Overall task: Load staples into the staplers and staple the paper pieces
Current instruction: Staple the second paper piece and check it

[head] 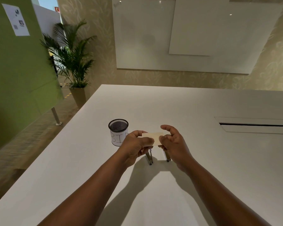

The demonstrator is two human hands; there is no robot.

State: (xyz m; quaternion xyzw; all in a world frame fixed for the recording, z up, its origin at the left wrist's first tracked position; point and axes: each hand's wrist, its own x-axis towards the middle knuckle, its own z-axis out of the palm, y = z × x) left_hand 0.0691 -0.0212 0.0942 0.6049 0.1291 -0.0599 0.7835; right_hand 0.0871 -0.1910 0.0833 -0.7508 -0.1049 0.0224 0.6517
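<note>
A small cream paper piece (153, 137) is held up above the white table (203, 160). My left hand (135, 146) pinches its left end between thumb and fingers. My right hand (174, 143) touches its right end with thumb and fingertips, the index finger raised and curled. Below the hands two metal staplers lie on the table side by side: one (149, 158) under the left hand, the other (167, 156) under the right hand. Both are partly hidden by the hands.
A black mesh cup (118, 131) with a white label stands just left of my left hand. A cable slot (255, 125) is cut into the table at the right. The table's left edge drops to the floor, where a green partition (18, 75) and a potted palm (72, 62) stand.
</note>
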